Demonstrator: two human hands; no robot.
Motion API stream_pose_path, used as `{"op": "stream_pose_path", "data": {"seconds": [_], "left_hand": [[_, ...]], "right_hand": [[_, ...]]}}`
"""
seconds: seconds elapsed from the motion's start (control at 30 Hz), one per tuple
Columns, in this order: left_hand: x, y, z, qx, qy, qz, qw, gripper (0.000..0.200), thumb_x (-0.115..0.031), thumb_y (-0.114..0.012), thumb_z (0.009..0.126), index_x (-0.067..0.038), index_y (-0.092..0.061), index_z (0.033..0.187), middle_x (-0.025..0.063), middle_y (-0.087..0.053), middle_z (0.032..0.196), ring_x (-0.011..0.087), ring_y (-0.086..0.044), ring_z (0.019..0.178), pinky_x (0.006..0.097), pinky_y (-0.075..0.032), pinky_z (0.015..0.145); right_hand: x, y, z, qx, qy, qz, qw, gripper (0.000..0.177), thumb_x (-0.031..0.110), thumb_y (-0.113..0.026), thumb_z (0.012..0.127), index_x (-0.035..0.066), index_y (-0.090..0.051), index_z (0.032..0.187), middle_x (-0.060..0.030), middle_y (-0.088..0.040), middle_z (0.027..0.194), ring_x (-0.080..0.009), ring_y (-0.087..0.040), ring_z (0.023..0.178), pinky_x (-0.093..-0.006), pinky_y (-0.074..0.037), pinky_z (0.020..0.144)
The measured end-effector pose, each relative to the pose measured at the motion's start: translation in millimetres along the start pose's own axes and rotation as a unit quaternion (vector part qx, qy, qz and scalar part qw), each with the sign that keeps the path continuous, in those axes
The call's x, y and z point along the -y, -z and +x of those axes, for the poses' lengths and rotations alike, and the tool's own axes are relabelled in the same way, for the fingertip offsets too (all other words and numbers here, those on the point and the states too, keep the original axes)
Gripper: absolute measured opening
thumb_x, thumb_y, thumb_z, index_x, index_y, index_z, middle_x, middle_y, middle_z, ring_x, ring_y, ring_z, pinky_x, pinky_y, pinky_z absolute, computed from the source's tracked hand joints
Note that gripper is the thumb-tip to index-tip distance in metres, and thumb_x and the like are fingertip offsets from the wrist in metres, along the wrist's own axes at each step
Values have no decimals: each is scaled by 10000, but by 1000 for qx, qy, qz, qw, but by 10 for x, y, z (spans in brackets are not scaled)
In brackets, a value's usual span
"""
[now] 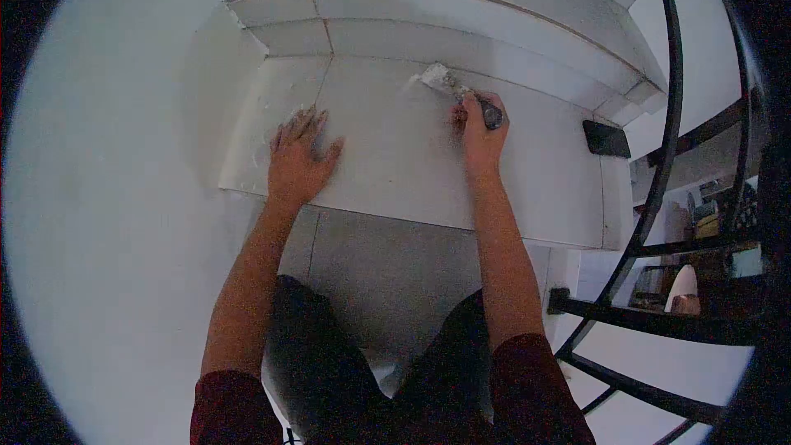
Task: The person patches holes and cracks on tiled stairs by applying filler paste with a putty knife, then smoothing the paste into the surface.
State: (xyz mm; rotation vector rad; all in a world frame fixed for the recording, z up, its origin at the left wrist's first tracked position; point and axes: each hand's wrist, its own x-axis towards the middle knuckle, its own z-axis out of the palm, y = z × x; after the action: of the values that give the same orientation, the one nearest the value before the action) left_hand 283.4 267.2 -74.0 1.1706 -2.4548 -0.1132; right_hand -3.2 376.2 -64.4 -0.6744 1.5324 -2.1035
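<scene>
My left hand (301, 158) lies on the left part of a pale tiled stair tread (387, 156), its fingers spread near a tile joint. In my right hand (483, 128) is a scraper-like tool with a dark rounded handle (492, 114). The tool's blade (438, 77) is covered in white material and points up and left, at the back of the tread by the foot of the riser. Whitish smears show beside the blade. Part of the tool is hidden by my fingers.
A black flat object (606, 139) lies at the tread's right end. Further steps (461, 8) rise behind. A black metal railing (671, 74) curves down the right side, with shelves of objects beyond it. A white wall (124, 156) borders the left. My legs are below the tread.
</scene>
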Motion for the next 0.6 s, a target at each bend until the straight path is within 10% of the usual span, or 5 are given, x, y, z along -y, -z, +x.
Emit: {"op": "stream_pose_path", "data": {"seconds": [0.6], "left_hand": [[20,-34,-9,-7,0,-19,1000,633,-501,-626,973,-136,-563,1486,102,-475,1595,348,-372,1507,557,-211,1265]], "right_hand": [[-48,24,13,16,19,8,1000,97,145,-685,1003,61,-657,1044,-41,-704,803,-116,-622,606,-273,-466,497]]}}
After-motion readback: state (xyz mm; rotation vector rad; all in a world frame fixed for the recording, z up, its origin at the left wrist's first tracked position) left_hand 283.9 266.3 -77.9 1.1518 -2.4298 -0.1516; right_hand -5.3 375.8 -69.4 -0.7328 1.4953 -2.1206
